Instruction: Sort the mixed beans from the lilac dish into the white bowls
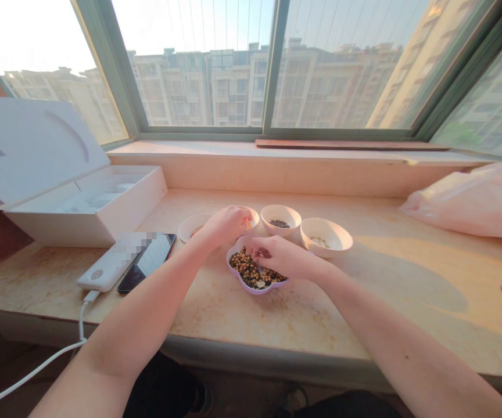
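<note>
My right hand (279, 256) hangs over a flower-shaped dish with a pink rim (236, 247), its fingertips down among the mixed yellow and dark beans (251, 270). My left hand (223, 225) sits above a small white bowl (254, 217), with a few yellow beans showing in it. Its fingers are mostly hidden behind the hand. Beside it, a white bowl (191, 226) is partly covered by my wrist. Dark seeds lie in a white bowl (280, 219), and pale seeds lie in another white bowl (326, 237). I cannot tell whether either hand holds a bean.
An open white box (85, 209) stands at the left on the marble sill (364, 278). A white power bank (100, 268) with a cable and a black phone (146, 262) lie next to it. A pink plastic bag (469, 203) rests at the right, below the window (198, 69).
</note>
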A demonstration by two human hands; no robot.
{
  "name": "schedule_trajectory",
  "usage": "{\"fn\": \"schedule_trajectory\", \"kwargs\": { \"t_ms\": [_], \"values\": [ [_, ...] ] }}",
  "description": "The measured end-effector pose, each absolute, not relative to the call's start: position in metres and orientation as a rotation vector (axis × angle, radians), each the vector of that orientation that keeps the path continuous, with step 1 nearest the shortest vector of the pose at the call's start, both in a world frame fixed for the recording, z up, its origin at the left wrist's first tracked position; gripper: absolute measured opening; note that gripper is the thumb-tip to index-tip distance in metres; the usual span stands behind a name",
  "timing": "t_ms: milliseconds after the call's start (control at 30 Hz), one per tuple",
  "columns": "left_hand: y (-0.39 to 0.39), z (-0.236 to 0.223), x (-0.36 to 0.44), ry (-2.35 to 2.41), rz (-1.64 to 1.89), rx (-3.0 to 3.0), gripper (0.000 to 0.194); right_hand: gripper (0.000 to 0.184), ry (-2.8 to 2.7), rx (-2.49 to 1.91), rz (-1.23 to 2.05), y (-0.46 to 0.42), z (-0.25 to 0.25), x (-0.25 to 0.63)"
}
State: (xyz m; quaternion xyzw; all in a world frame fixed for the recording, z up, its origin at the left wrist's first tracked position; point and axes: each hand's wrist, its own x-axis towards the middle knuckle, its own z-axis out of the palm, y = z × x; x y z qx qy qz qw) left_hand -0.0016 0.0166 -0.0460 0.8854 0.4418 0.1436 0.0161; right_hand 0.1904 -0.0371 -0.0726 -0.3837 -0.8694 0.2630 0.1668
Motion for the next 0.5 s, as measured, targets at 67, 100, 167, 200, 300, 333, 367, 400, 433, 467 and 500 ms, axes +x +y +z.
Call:
{"fn": "schedule_trajectory", "kwargs": {
  "t_ms": [67, 100, 167, 200, 300, 333, 367, 400, 433, 467, 500],
  "values": [
    [0.017, -0.045, -0.002, 1.388, 0.444, 2.753, 0.02, 0.017, -2.378, -1.087, 0.828, -0.034, -0.073, 0.194],
    [0.017, -0.045, -0.002, 1.392, 0.444, 2.752, 0.021, 0.014, -2.315, -1.068, 0.881, -0.032, -0.074, 0.196],
    [0.019, -0.046, -0.002, 1.393, 0.445, 2.749, 0.023, 0.008, -2.187, -1.003, 1.015, -0.03, -0.074, 0.199],
    [0.02, -0.046, -0.002, 1.393, 0.448, 2.75, 0.023, 0.007, -2.123, -0.975, 1.088, -0.029, -0.073, 0.199],
    [0.02, -0.046, -0.002, 1.399, 0.467, 2.757, 0.026, 0.012, -1.972, -0.975, 1.263, -0.03, -0.068, 0.202],
    [0.019, -0.045, -0.002, 1.4, 0.48, 2.759, 0.027, 0.013, -1.941, -1.008, 1.29, -0.031, -0.065, 0.203],
    [0.017, -0.044, -0.002, 1.398, 0.496, 2.757, 0.028, 0.015, -1.92, -1.043, 1.299, -0.031, -0.063, 0.205],
    [0.016, -0.043, -0.001, 1.391, 0.514, 2.754, 0.029, 0.016, -1.904, -1.074, 1.287, -0.031, -0.06, 0.208],
    [0.014, -0.041, 0.0, 1.374, 0.532, 2.752, 0.03, 0.018, -1.895, -1.106, 1.244, -0.03, -0.058, 0.212],
    [0.011, -0.039, 0.001, 1.347, 0.543, 2.753, 0.03, 0.02, -1.893, -1.141, 1.167, -0.028, -0.056, 0.216],
    [0.009, -0.037, 0.002, 1.312, 0.544, 2.759, 0.03, 0.022, -1.893, -1.181, 1.057, -0.025, -0.054, 0.222]
  ]
}}
